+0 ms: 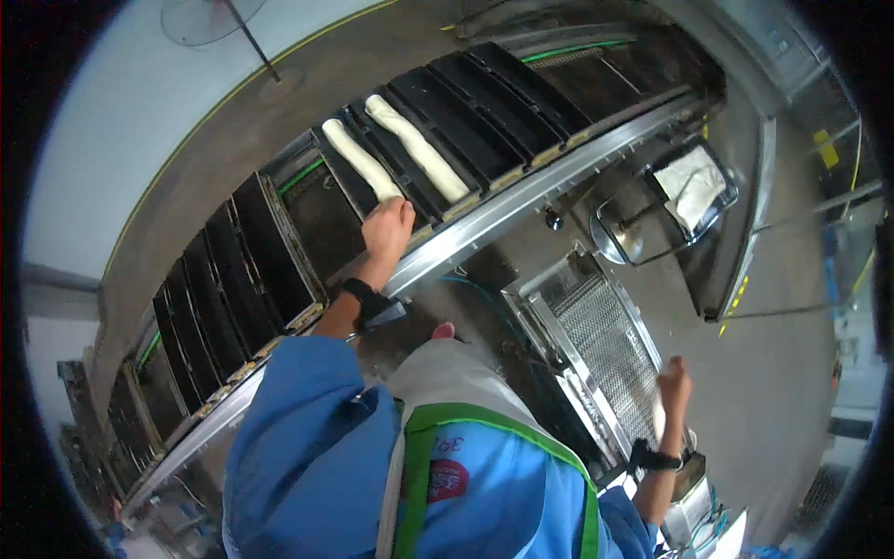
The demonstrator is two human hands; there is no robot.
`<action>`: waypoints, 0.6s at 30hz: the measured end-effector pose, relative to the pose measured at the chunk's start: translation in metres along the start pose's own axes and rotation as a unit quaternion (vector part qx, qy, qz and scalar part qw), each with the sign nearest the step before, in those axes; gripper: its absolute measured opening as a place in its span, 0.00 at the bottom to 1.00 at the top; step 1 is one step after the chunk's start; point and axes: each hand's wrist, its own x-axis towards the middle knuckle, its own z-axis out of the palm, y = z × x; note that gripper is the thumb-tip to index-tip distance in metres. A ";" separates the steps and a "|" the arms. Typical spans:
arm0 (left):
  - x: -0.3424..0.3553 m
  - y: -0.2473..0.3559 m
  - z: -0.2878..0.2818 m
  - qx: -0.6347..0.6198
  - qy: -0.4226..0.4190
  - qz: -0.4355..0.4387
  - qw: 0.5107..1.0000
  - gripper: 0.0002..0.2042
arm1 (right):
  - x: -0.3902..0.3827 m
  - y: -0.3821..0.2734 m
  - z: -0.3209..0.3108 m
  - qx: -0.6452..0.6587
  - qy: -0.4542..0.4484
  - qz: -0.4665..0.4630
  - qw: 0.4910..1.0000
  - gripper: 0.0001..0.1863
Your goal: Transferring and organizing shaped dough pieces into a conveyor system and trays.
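Observation:
My left hand (388,226) is closed at the near end of a pale dough roll (358,158) lying in a long black baking pan. A second, slightly twisted dough roll (419,149) lies in the pan (346,186) just to its right. Off to the right, my right hand (675,382) is over the edge of a metal mesh conveyor (605,331), its fingers bent and blurred. A pale piece, perhaps dough (658,416), shows beside that hand's wrist, mostly hidden.
More black pans (466,112) stand along a roller line with a steel rail (503,212), with further pans (228,279) on the left. A tray with a pale cloth (691,186) sits on a stand at the right. A fan (209,14) stands beyond the line.

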 end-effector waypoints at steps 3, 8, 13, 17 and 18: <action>-0.005 -0.009 -0.001 -0.037 0.018 0.016 0.999 0.09 | -0.007 -0.043 -0.082 0.264 0.043 0.023 0.963 0.26; -0.006 -0.022 0.005 -0.053 0.015 0.024 0.998 0.08 | -0.007 -0.155 -0.160 0.319 0.210 0.000 0.924 0.25; -0.012 -0.041 0.025 -0.077 0.033 0.015 0.996 0.07 | 0.061 -0.271 -0.115 0.522 0.252 -0.174 0.796 0.20; -0.012 -0.037 0.025 -0.106 0.027 0.021 0.994 0.07 | 0.110 -0.361 -0.005 0.356 0.216 -0.237 0.878 0.24; -0.012 -0.035 0.025 -0.107 0.022 0.030 0.994 0.07 | 0.122 -0.375 0.029 0.305 0.193 -0.284 0.888 0.28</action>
